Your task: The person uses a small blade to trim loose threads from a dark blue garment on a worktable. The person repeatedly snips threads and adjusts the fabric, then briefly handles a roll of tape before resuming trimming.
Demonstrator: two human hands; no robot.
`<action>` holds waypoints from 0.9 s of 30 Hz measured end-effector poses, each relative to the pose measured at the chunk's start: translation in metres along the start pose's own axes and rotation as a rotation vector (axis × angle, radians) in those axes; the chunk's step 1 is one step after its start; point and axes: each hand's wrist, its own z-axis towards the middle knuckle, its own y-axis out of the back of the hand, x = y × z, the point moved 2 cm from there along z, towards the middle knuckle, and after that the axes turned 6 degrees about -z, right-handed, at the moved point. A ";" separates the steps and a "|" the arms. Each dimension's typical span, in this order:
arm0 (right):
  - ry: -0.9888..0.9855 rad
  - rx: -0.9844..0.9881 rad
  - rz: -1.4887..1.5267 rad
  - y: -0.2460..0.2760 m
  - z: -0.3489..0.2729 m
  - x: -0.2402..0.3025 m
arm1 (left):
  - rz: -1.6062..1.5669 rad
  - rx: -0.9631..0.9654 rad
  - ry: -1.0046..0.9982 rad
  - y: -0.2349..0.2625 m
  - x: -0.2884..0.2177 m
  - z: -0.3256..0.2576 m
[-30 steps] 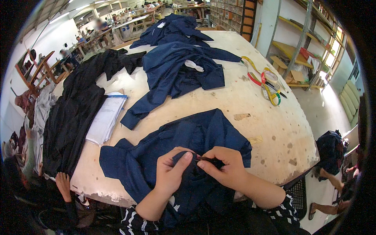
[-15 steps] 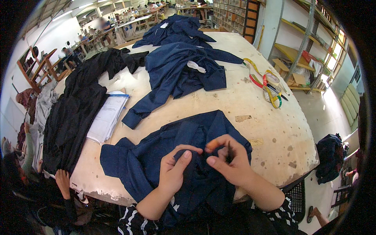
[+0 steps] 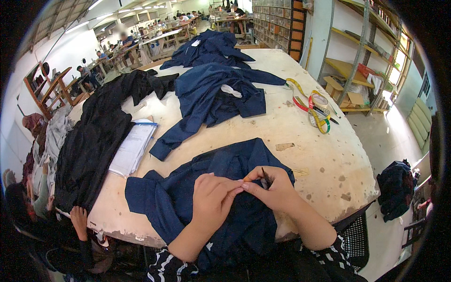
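Note:
A dark navy garment [image 3: 176, 185] lies crumpled on the table in front of me, its lower part hanging over the near edge. Above it, my left hand [image 3: 210, 199] and my right hand [image 3: 277, 190] meet fingertip to fingertip in a pinch. Whatever lies between those fingertips is too small to make out. A slim dark pointed tool [image 3: 266, 176] pokes up from my right hand, held against the fingers; the rest of it is hidden.
More navy garments [image 3: 206, 89] lie farther back on the pale wooden table [image 3: 329, 164]. Black garments [image 3: 89, 150] and a stack of papers [image 3: 134, 145] are at left. A measuring tape [image 3: 300, 101] curls around a tape roll [image 3: 319, 99] at right. Another person's hand [image 3: 79, 220] rests at the left edge.
My hands have come together, fingertips now touching where there was a small gap. The left hand has turned, its back now showing. The view has tilted slightly upward.

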 end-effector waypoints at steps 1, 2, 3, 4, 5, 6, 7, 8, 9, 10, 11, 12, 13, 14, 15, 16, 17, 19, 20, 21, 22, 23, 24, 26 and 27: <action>0.012 -0.059 0.106 0.001 0.000 0.001 | -0.008 0.058 0.038 -0.001 0.003 -0.002; 0.023 -0.119 0.213 0.003 0.000 0.005 | -0.011 0.100 0.058 0.000 0.003 0.000; 0.033 -0.171 0.318 0.004 0.000 0.009 | -0.063 0.111 0.103 -0.002 0.006 -0.001; 0.042 -0.157 0.322 0.009 0.000 0.013 | -0.115 0.121 0.149 -0.006 0.009 -0.003; 0.024 -0.090 0.305 0.008 0.000 0.015 | -0.167 0.130 0.194 -0.009 0.011 -0.004; 0.000 -0.031 0.290 0.008 -0.002 0.015 | -0.151 -0.024 0.138 -0.007 0.002 -0.001; -0.022 0.029 0.275 0.008 -0.002 0.014 | -0.146 -0.031 0.082 -0.005 -0.002 0.003; -0.082 0.144 0.275 0.005 -0.002 0.010 | -0.139 -0.039 0.027 -0.001 -0.005 0.008; -0.033 0.133 0.337 0.003 -0.003 0.009 | -0.139 -0.045 -0.031 0.000 -0.007 0.011; 0.017 0.122 0.397 -0.001 -0.003 0.009 | -0.133 0.057 -0.011 -0.003 -0.007 0.011; 0.067 0.110 0.457 -0.003 -0.004 0.008 | -0.112 0.090 0.024 -0.004 -0.003 0.009; 0.120 0.028 0.384 -0.002 -0.003 0.007 | -0.083 0.116 0.064 -0.004 0.004 0.003; 0.097 -0.058 0.322 -0.001 -0.003 0.005 | -0.054 0.143 0.104 -0.004 0.007 0.001; 0.073 -0.144 0.258 0.002 -0.003 0.003 | -0.080 0.071 0.112 -0.005 0.006 0.001; 0.053 -0.227 0.193 0.004 -0.002 0.004 | -0.158 0.060 0.169 -0.005 0.010 -0.001; 0.050 -0.345 0.098 0.006 -0.002 0.011 | -0.237 0.049 0.225 -0.005 0.016 -0.006; 0.032 -0.346 0.055 0.009 -0.002 0.014 | -0.315 0.039 0.281 -0.006 0.021 -0.010; -0.003 -0.356 -0.038 0.018 -0.003 0.019 | -0.492 -0.004 0.371 -0.010 0.028 -0.016; 0.050 -0.166 0.115 0.013 -0.001 0.018 | -0.580 -0.025 0.416 -0.011 0.030 -0.017; 0.332 -0.060 0.214 -0.006 0.010 0.017 | -0.564 -0.004 0.395 -0.013 0.029 -0.017; 0.151 -0.049 0.057 -0.002 0.005 0.012 | -0.546 0.016 0.374 -0.014 0.028 -0.017; -0.031 -0.037 -0.099 0.004 0.002 0.011 | -0.529 0.037 0.353 -0.015 0.026 -0.016; 0.027 -0.303 -0.148 0.009 0.006 0.006 | -0.584 0.010 0.397 -0.016 0.025 -0.018; 0.117 -0.760 -0.308 0.036 0.015 -0.010 | -0.708 -0.048 0.466 -0.017 0.024 -0.018; -0.179 -0.684 -0.096 0.049 0.015 -0.005 | -0.676 -0.055 0.459 -0.016 0.025 -0.019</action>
